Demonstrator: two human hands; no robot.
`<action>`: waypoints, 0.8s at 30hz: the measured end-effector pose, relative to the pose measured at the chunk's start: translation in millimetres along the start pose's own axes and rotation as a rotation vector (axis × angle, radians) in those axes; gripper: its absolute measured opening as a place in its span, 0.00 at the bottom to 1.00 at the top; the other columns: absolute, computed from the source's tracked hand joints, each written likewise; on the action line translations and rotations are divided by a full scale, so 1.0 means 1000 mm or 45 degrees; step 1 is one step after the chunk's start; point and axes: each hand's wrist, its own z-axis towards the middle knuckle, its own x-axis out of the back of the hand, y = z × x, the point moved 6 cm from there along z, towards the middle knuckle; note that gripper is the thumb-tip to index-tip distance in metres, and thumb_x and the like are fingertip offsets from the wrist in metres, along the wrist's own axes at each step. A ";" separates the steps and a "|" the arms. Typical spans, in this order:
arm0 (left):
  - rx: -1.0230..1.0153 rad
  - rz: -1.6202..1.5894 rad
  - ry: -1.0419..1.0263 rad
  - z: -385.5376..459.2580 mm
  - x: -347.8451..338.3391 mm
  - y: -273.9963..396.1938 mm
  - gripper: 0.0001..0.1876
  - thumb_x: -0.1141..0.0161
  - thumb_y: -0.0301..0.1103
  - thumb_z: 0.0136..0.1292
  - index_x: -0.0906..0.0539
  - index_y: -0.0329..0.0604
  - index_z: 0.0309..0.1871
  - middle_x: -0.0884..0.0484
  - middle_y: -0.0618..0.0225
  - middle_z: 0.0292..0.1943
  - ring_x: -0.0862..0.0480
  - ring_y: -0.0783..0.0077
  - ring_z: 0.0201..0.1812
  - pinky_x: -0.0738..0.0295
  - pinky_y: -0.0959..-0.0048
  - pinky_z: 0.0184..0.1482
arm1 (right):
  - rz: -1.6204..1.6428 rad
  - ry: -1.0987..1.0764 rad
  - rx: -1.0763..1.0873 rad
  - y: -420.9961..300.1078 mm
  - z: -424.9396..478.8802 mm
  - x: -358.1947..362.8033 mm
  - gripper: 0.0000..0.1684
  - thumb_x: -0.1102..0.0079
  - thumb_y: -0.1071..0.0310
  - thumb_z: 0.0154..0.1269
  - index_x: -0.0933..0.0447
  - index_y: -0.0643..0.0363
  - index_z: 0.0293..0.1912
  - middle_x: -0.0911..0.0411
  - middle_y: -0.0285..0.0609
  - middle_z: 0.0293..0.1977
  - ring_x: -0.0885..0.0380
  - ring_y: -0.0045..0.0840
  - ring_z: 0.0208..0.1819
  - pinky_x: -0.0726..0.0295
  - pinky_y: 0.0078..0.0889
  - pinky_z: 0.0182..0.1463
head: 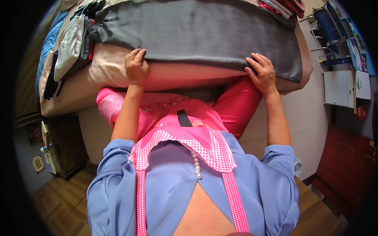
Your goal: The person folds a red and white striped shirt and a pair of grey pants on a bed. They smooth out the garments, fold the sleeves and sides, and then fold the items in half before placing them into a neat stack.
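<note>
A pair of dark grey trousers (195, 32) lies spread lengthwise across the bed, the gathered elastic waistband at the left and the hem at the right. My left hand (136, 66) holds their near edge toward the waist end, its fingers curled at the cloth. Nearer the hem, my right hand (262, 72) rests over the same edge with the fingers slightly apart. Whether its thumb pinches the cloth from below, I cannot tell. Between my hands the near edge runs almost straight, close to the side of the bed.
Folded clothes (69, 47) are stacked on the bed's left end. More folded garments (280, 7) lie at the far right. The beige-pink bed sheet (107, 63) hangs over the near side. Right of the bed stand a metal-framed blue chair (326, 26) and a white cabinet (339, 88).
</note>
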 end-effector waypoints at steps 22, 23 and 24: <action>-0.157 0.117 -0.548 0.011 -0.085 0.109 0.29 0.50 0.47 0.65 0.36 0.46 0.67 0.39 0.52 0.67 0.42 0.48 0.69 0.45 0.43 0.64 | 0.222 0.064 -0.436 -0.135 0.068 -0.094 0.31 0.56 0.47 0.65 0.32 0.51 0.62 0.40 0.51 0.65 0.49 0.42 0.70 0.53 0.56 0.68; -0.185 0.245 -0.636 -0.001 -0.094 0.108 0.31 0.54 0.52 0.66 0.38 0.48 0.68 0.41 0.52 0.69 0.45 0.47 0.70 0.48 0.43 0.65 | 0.115 0.054 -0.419 -0.128 0.062 -0.098 0.32 0.56 0.45 0.65 0.33 0.51 0.63 0.41 0.50 0.66 0.50 0.42 0.70 0.55 0.56 0.69; -0.168 0.258 -0.641 -0.002 -0.090 0.111 0.32 0.56 0.55 0.66 0.39 0.49 0.69 0.43 0.52 0.69 0.46 0.48 0.71 0.50 0.43 0.66 | 0.010 0.041 -0.403 -0.115 0.052 -0.101 0.33 0.56 0.44 0.64 0.34 0.50 0.63 0.42 0.50 0.66 0.51 0.41 0.71 0.56 0.55 0.69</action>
